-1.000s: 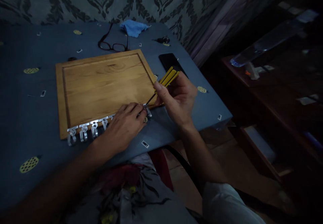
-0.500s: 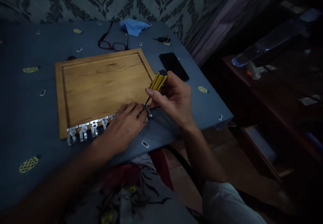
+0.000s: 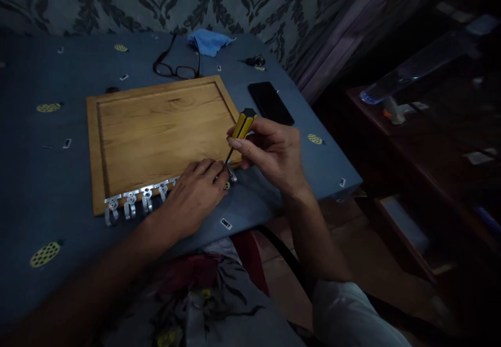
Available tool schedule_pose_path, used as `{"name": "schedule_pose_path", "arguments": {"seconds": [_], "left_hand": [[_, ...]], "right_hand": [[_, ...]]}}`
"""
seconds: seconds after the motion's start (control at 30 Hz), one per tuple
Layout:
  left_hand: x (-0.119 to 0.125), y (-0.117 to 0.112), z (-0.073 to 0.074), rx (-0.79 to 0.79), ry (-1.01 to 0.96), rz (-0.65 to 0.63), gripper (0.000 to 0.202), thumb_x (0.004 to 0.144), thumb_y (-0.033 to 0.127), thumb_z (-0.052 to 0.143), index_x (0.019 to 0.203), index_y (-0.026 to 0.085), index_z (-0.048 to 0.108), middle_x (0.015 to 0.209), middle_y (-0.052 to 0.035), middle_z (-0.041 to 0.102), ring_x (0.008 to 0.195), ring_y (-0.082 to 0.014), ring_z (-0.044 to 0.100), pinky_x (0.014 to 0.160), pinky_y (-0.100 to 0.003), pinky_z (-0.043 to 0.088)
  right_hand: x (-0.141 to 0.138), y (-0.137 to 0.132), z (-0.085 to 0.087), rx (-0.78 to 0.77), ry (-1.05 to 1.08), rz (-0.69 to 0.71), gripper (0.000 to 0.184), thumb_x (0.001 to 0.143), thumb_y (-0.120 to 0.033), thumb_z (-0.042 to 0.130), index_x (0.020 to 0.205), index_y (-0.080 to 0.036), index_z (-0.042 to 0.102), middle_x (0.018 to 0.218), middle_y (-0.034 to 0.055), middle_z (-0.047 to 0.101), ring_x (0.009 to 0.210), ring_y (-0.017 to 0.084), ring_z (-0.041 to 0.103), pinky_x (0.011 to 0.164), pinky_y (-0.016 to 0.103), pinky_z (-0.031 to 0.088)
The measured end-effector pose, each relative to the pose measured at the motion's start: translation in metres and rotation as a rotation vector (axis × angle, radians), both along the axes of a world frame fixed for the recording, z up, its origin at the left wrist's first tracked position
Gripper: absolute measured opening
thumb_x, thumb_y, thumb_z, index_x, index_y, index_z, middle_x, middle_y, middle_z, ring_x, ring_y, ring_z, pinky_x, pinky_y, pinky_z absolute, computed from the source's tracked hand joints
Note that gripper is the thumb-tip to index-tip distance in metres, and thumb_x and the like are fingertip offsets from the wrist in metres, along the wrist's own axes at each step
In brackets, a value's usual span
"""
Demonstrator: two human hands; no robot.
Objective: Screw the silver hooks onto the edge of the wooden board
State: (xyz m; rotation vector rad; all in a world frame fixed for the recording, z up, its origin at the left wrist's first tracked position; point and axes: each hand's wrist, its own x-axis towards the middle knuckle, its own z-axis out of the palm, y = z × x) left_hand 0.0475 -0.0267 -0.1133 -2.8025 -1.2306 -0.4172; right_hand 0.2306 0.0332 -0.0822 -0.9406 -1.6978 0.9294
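Observation:
A framed wooden board (image 3: 156, 133) lies on the table, a metal hook rail (image 3: 146, 191) along its near edge with several double hooks hanging over. My left hand (image 3: 198, 193) rests palm down across the rail's right part, fingers together and bent over it; what lies under the fingertips is hidden. In my right hand (image 3: 276, 154) is a screwdriver (image 3: 243, 123) with a yellow and black handle, pinched between thumb and fingers. Its shaft slants down to the rail's right end, beside my left fingertips. The tip's exact contact cannot be made out.
Beyond the board lie glasses (image 3: 183, 71), a blue cloth (image 3: 210, 42) and a small dark tool (image 3: 253, 61). A black phone (image 3: 271, 103) is right of the board. A dark side table (image 3: 391, 122) bears a clear bottle (image 3: 407, 73).
My right hand has turned slightly and shifted a little right, its fingers changing position round the screwdriver handle, which stands slightly more upright. The left hand and board stay put.

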Motion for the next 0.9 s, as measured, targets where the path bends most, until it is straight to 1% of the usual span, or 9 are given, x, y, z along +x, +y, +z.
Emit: {"name": "schedule_pose_path", "arguments": {"seconds": [0.1,0.23,0.37,0.47,0.53,0.63,0.7,0.77,0.9], "left_hand": [[0.0,0.0,0.0,0.016,-0.001,-0.005,0.021,0.102,0.024,0.064,0.117,0.011,0.071,0.117,-0.0132,0.074,0.113,-0.031,0.067,0.097,-0.044,0.058],[0.001,0.0,-0.001,0.013,0.001,0.008,0.021,0.103,0.025,0.062,0.118,0.012,0.07,0.12,-0.014,0.074,0.115,-0.0302,0.068,0.097,-0.044,0.057],[0.001,0.0,-0.003,0.01,0.004,0.022,0.025,0.104,0.025,0.06,0.123,0.011,0.069,0.121,-0.0147,0.074,0.117,-0.0303,0.067,0.099,-0.044,0.056],[0.001,0.0,-0.003,0.017,0.006,0.018,0.025,0.105,0.025,0.059,0.123,0.011,0.069,0.12,-0.0144,0.075,0.117,-0.0301,0.067,0.099,-0.044,0.056],[0.0,0.0,-0.003,0.019,0.004,0.014,0.024,0.105,0.025,0.058,0.121,0.011,0.07,0.119,-0.0145,0.075,0.115,-0.0296,0.067,0.098,-0.043,0.056],[0.0,0.001,-0.003,0.017,-0.002,0.011,0.023,0.105,0.025,0.059,0.119,0.011,0.07,0.119,-0.0148,0.074,0.114,-0.0293,0.067,0.098,-0.043,0.056],[0.0,0.001,-0.002,0.015,-0.001,0.01,0.022,0.105,0.024,0.059,0.118,0.011,0.071,0.117,-0.0141,0.074,0.113,-0.0294,0.067,0.097,-0.043,0.056],[0.0,0.001,-0.002,0.007,0.004,0.012,0.021,0.105,0.023,0.059,0.117,0.012,0.071,0.115,-0.0135,0.074,0.112,-0.0295,0.067,0.096,-0.043,0.057],[0.0,0.0,0.0,0.001,0.009,0.005,0.022,0.104,0.024,0.061,0.118,0.011,0.071,0.118,-0.0144,0.074,0.111,-0.0306,0.067,0.096,-0.045,0.057]], "right_hand": [[-0.005,-0.001,-0.003,0.055,-0.042,-0.073,0.036,0.087,-0.054,0.082,0.081,-0.022,0.067,0.07,-0.0046,0.061,0.048,0.007,0.054,0.047,0.026,0.046],[-0.012,-0.001,-0.007,0.111,-0.053,-0.163,0.041,0.086,-0.051,0.083,0.073,-0.023,0.058,0.067,-0.0041,0.054,0.057,0.011,0.052,0.054,0.029,0.046],[-0.015,0.0,-0.008,0.092,-0.024,-0.151,0.042,0.086,-0.05,0.084,0.071,-0.024,0.055,0.067,-0.0046,0.05,0.06,0.011,0.049,0.055,0.028,0.045],[-0.011,0.0,-0.004,0.019,0.014,-0.089,0.037,0.085,-0.05,0.084,0.076,-0.024,0.06,0.07,-0.0047,0.052,0.06,0.01,0.05,0.054,0.027,0.047],[-0.005,-0.001,0.0,-0.029,0.02,-0.03,0.033,0.086,-0.053,0.083,0.085,-0.023,0.067,0.075,-0.0039,0.057,0.061,0.01,0.053,0.053,0.026,0.049],[0.002,-0.003,0.008,-0.08,0.032,0.079,0.035,0.088,-0.056,0.08,0.1,-0.023,0.075,0.089,-0.0016,0.067,0.06,0.008,0.057,0.051,0.023,0.052],[0.005,-0.004,0.011,-0.085,0.055,0.126,0.036,0.088,-0.055,0.081,0.101,-0.022,0.077,0.098,-0.0003,0.072,0.057,0.005,0.058,0.049,0.022,0.052],[0.005,-0.004,0.012,-0.073,0.067,0.125,0.034,0.087,-0.053,0.082,0.098,-0.02,0.079,0.096,-0.0003,0.074,0.052,0.004,0.057,0.047,0.021,0.05],[0.0,-0.003,0.007,-0.059,0.063,0.04,0.035,0.084,-0.054,0.085,0.089,-0.021,0.076,0.078,-0.003,0.07,0.045,0.005,0.052,0.041,0.023,0.046]]}}
